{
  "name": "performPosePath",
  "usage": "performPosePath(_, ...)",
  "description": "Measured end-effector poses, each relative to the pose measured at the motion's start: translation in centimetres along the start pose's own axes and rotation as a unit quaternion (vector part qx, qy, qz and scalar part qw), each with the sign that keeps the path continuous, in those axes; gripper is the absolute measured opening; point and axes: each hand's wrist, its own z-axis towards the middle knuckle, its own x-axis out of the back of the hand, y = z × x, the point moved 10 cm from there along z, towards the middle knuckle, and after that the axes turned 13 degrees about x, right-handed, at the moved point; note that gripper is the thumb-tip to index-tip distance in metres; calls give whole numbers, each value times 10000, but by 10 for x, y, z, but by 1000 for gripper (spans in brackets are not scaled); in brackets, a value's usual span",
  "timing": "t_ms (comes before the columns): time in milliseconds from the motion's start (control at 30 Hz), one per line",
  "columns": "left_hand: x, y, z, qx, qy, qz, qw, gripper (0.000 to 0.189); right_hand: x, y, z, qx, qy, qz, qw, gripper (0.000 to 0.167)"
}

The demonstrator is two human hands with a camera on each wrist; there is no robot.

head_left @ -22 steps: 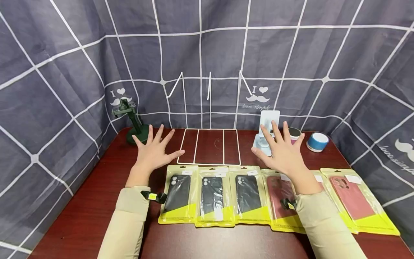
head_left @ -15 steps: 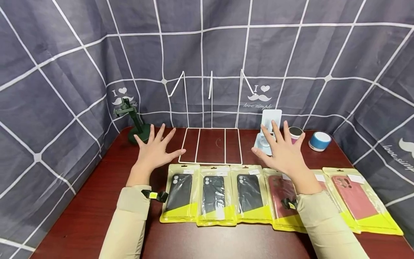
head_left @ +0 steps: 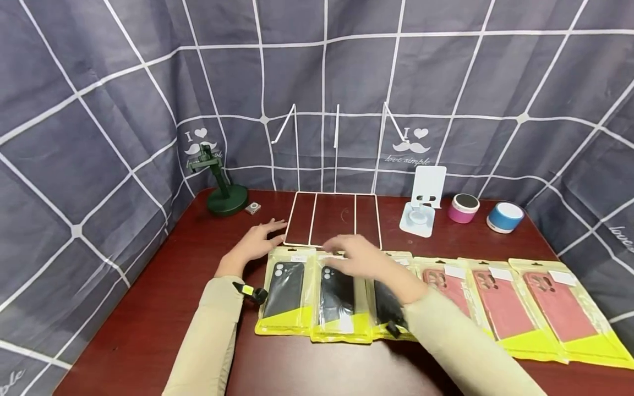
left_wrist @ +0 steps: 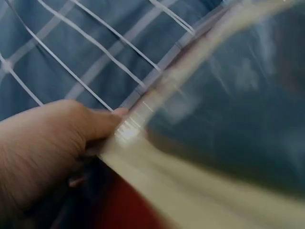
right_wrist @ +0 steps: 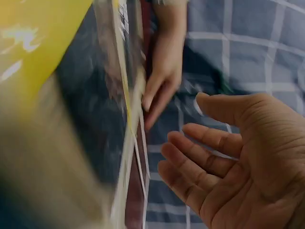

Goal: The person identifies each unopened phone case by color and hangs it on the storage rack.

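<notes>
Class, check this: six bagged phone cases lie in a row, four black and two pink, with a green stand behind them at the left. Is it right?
No, the colour count is wrong. The head view shows three black cases and three pink cases, in a row, the green stand behind at the left.

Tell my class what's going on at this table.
A person's right hand, empty, is over the top of the second packaged phone case from the left. The left hand is beside the upper left corner of the leftmost package. Three black cases and three pink ones lie packaged in a row before a white wire rack.
</notes>
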Motion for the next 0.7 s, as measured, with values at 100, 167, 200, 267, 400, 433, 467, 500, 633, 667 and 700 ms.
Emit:
performPosePath(100,-8,-4,5,-81,68,-165,9998,52,-25,-3,37,-35,-373,-240,9990,31)
performPosePath(167,-9,-3,7,-118,169,-240,9995,52,-37,6,50,-356,-611,-478,9963,28)
performPosePath(200,-10,-3,7,-112,189,-270,9994,52,-43,12,54,-546,-740,-578,9941,28)
performPosePath(267,-12,-2,8,-106,169,-314,9993,51,-53,22,57,-899,-940,-680,9892,30)
performPosePath(400,-15,-5,7,32,129,-381,9992,51,-63,33,57,-1217,-1007,-680,9851,40)
performPosePath(433,-15,-6,7,65,150,-393,9991,51,-64,34,57,-1209,-980,-618,9859,40)
performPosePath(467,-14,-7,7,91,169,-408,9990,51,-64,34,58,-1180,-956,-549,9869,41)
performPosePath(500,-13,-8,7,108,189,-402,9990,51,-65,35,59,-1142,-937,-476,9879,40)
performPosePath(633,-10,-11,6,95,226,-384,9990,51,-73,36,63,-928,-1046,-112,9901,34)
performPosePath(667,-8,-12,6,84,221,-399,9989,51,-75,37,65,-887,-1072,-42,9903,32)
performPosePath(700,-7,-13,6,83,222,-404,9989,51,-77,38,66,-831,-1096,5,9905,28)
